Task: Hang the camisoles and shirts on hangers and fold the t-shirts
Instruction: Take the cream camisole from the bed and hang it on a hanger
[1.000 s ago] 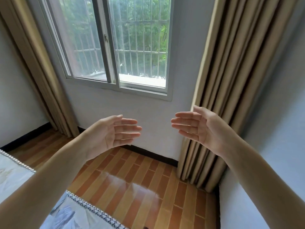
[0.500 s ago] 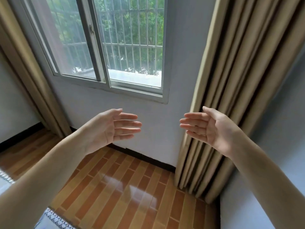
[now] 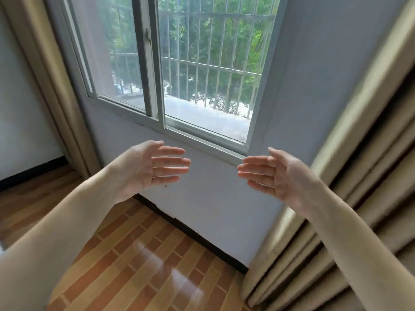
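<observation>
Both arms are stretched out in front of the sliding window (image 3: 170,70), and neither hand has anything in it. The left hand (image 3: 148,168) floats just below the window's lower left corner, palm turned inward, its fingers (image 3: 170,161) straight and slightly spread. The right hand (image 3: 276,173) hangs just below the window's lower right corner, palm facing the left one, fingers extended and a little apart, thumb pointing up. The two hands are apart, with bare grey wall (image 3: 213,194) showing between their fingertips under the sill. Outside the window stand vertical metal bars (image 3: 215,63) with green foliage behind them. A beige curtain (image 3: 350,176) falls in folds right of the window, behind the right forearm, and another curtain (image 3: 56,81) hangs left of it. Below the window, a dark skirting board (image 3: 190,230) runs along the foot of the wall, meeting a glossy wood-pattern floor (image 3: 139,261). No camisole, shirt, t-shirt or hanger shows anywhere in the view, so where they lie cannot be told.
</observation>
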`<state>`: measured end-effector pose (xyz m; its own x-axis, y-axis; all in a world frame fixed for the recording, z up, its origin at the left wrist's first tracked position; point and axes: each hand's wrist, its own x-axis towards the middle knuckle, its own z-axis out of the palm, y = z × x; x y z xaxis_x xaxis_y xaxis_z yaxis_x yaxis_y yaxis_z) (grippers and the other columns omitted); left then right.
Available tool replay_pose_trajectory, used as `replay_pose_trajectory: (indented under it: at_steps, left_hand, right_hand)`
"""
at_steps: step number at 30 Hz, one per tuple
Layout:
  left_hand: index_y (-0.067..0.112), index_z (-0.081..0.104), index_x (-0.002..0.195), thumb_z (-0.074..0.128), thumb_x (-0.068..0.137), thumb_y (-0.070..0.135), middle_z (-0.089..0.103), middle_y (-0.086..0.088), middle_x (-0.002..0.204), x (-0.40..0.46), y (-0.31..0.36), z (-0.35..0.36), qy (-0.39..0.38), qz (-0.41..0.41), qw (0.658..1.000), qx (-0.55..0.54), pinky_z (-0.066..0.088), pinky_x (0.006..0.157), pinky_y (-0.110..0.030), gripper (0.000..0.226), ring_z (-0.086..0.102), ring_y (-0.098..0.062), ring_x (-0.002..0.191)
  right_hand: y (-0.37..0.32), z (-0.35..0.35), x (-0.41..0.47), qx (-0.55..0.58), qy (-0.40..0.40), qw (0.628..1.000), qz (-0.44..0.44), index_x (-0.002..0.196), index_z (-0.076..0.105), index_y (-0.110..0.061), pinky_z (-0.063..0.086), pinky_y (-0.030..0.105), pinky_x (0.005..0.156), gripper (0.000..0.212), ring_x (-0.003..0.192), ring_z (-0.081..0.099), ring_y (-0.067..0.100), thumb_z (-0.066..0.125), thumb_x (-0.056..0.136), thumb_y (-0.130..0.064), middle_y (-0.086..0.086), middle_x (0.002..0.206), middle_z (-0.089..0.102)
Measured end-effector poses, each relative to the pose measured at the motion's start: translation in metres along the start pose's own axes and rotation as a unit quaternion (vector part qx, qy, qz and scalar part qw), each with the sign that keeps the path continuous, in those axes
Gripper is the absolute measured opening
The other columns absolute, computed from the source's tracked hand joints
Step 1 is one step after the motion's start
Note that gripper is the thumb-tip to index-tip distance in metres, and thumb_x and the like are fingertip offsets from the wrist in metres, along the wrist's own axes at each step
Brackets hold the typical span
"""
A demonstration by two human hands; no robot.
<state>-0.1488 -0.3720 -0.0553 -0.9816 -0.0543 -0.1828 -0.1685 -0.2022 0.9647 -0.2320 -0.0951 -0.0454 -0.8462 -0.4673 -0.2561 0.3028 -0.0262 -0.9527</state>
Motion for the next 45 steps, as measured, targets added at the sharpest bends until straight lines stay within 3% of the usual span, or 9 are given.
replay_pose_trajectory:
  at_steps: [11, 16, 24, 28, 34, 38, 45]
  left_hand:
    - [0.0, 0.062, 0.122, 0.032, 0.102, 0.031, 0.067, -0.021, 0.118, -0.019, -0.012, -0.121, 0.194, 0.0, 0.978, -0.076, 0.045, 0.1, -0.046, 0.047, 0.066, -0.032, 0.111]
    - [0.001, 0.061, 0.123, 0.034, 0.101, 0.032, 0.067, -0.021, 0.119, -0.044, -0.019, -0.17, 0.297, 0.012, 0.949, -0.104, 0.052, 0.095, -0.042, 0.047, 0.065, -0.033, 0.113]
    - [0.004, 0.074, 0.107, 0.046, 0.089, 0.035, 0.067, -0.021, 0.119, -0.064, -0.011, -0.22, 0.45, 0.042, 0.879, -0.152, 0.055, 0.092, -0.039, 0.045, 0.065, -0.032, 0.112]
    - [0.001, 0.068, 0.117, 0.038, 0.099, 0.032, 0.067, -0.021, 0.118, -0.076, -0.016, -0.227, 0.523, 0.05, 0.833, -0.17, 0.053, 0.093, -0.039, 0.047, 0.067, -0.031, 0.11]
    - [0.003, 0.062, 0.122, 0.045, 0.088, 0.036, 0.068, -0.019, 0.118, -0.112, -0.024, -0.224, 0.613, 0.045, 0.765, -0.193, 0.055, 0.091, -0.038, 0.051, 0.068, -0.029, 0.108]
    - [0.002, 0.062, 0.121, 0.043, 0.092, 0.033, 0.068, -0.019, 0.118, -0.135, -0.035, -0.226, 0.658, 0.043, 0.722, -0.209, 0.053, 0.091, -0.04, 0.047, 0.067, -0.031, 0.108]
    - [0.002, 0.071, 0.111, 0.042, 0.092, 0.033, 0.069, -0.018, 0.118, -0.173, -0.05, -0.251, 0.697, 0.069, 0.675, -0.231, 0.057, 0.086, -0.038, 0.047, 0.068, -0.03, 0.107]
  right_hand:
    - [0.01, 0.114, 0.155, -0.034, -0.227, 0.972, 0.055, 0.109, 0.069, -0.007, 0.05, 0.035, 0.094, 0.048, 0.108, 0.069, 0.023, 0.032, 0.103, -0.036, 0.013, 0.111, 0.073]
    - [0.015, 0.188, 0.218, -0.057, -0.338, 0.936, 0.079, 0.109, 0.068, -0.007, 0.058, 0.029, 0.084, 0.046, 0.104, 0.07, 0.021, 0.033, 0.102, -0.036, 0.012, 0.11, 0.073]
    - [0.002, 0.295, 0.311, -0.084, -0.475, 0.869, 0.107, 0.117, 0.065, -0.004, 0.052, 0.033, 0.094, 0.048, 0.109, 0.068, 0.024, 0.032, 0.104, -0.035, 0.014, 0.114, 0.072]
    - [0.006, 0.347, 0.338, -0.088, -0.528, 0.834, 0.133, 0.117, 0.065, -0.003, 0.052, 0.033, 0.094, 0.048, 0.109, 0.068, 0.025, 0.032, 0.103, -0.036, 0.016, 0.115, 0.071]
    - [0.034, 0.412, 0.342, -0.108, -0.592, 0.778, 0.18, 0.114, 0.066, -0.003, 0.054, 0.034, 0.092, 0.048, 0.107, 0.069, 0.026, 0.032, 0.103, -0.035, 0.016, 0.114, 0.071]
    - [0.051, 0.455, 0.337, -0.126, -0.626, 0.744, 0.196, 0.117, 0.065, -0.003, 0.052, 0.036, 0.096, 0.048, 0.107, 0.069, 0.026, 0.032, 0.104, -0.035, 0.015, 0.113, 0.072]
    - [0.084, 0.524, 0.313, -0.161, -0.668, 0.694, 0.215, 0.112, 0.067, -0.005, 0.049, 0.037, 0.1, 0.047, 0.107, 0.069, 0.024, 0.031, 0.105, -0.036, 0.014, 0.112, 0.072]
